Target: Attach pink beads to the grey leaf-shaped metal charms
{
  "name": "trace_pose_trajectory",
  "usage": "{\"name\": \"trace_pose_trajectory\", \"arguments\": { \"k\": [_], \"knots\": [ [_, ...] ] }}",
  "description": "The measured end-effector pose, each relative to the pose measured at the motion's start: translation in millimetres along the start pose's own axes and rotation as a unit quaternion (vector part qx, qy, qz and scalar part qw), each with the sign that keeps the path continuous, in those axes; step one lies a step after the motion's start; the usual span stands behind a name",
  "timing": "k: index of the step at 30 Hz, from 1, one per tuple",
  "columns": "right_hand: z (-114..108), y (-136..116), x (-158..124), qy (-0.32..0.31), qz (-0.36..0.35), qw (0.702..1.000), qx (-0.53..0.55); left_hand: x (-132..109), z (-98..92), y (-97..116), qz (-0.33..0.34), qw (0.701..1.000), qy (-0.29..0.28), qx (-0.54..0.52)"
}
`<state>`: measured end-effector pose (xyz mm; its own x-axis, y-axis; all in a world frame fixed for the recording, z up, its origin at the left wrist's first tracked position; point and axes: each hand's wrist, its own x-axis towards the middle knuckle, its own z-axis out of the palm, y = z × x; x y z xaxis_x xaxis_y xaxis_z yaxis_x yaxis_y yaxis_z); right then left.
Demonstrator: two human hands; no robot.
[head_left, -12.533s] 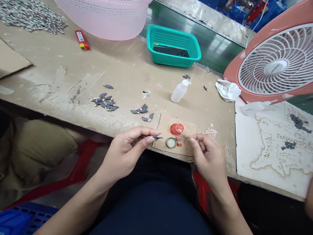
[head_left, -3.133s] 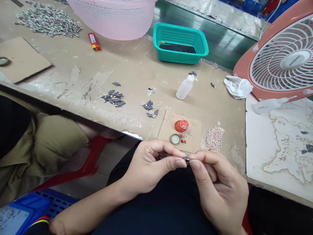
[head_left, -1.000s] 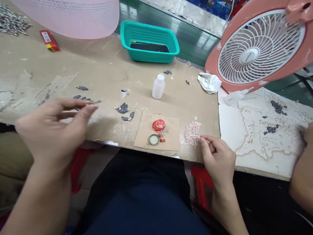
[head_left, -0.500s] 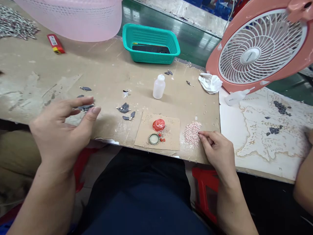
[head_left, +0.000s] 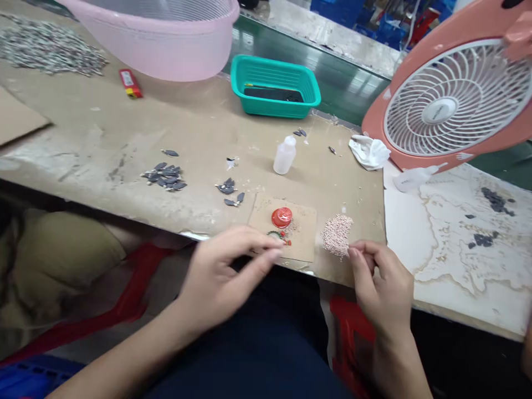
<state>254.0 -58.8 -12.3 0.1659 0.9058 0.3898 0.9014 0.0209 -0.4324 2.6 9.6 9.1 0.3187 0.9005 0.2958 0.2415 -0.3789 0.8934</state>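
My left hand (head_left: pixel 233 271) hovers at the front of a small cardboard piece (head_left: pixel 305 244), its thumb and index fingertips brought together. Anything between them is too small to make out. Those fingertips partly cover a bottle cap (head_left: pixel 275 235) with small red bits (head_left: pixel 287 242) beside it. Just behind stands a shiny red cap-like dish (head_left: pixel 282 217). My right hand (head_left: pixel 382 282) pinches thumb and index finger at the right edge of a heap of tiny pinkish beads (head_left: pixel 337 234). What that pinch holds is hidden.
Dark leaf-shaped pieces (head_left: pixel 166 177) lie in a pile at left, with a smaller cluster (head_left: pixel 226 186) nearer. A white squeeze bottle (head_left: pixel 285 155) stands behind the cardboard. Farther back are a green basket (head_left: pixel 276 108), a pink basket (head_left: pixel 178 55) and a fan (head_left: pixel 440 108).
My left hand has moved right from above the dark leaf-shaped pile to the bottle cap, and its fingers have closed together. My right hand stays by the beads. The view has shifted.
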Motion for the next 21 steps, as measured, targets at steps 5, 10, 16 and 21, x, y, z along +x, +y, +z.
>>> {"name": "trace_pose_trajectory", "arguments": {
  "k": [5,10,16,21],
  "knots": [
    [3.3,-45.7,-9.3,-0.009,-0.142,0.986,0.089,-5.0,16.9,14.5,-0.162,0.961,-0.152,-0.165],
    [15.9,-57.1,-12.2,-0.023,-0.190,0.976,0.107,-10.5,10.6,7.4,-0.204,0.952,-0.160,-0.162],
    [21.4,-65.5,-8.6,-0.039,-0.195,0.971,0.130,-14.0,0.7,2.5,-0.196,0.953,-0.163,-0.165],
    [23.2,-72.3,-3.5,-0.049,-0.171,0.972,0.152,-11.9,-0.2,-0.7,-0.211,0.945,-0.163,-0.189]
  ]
}}
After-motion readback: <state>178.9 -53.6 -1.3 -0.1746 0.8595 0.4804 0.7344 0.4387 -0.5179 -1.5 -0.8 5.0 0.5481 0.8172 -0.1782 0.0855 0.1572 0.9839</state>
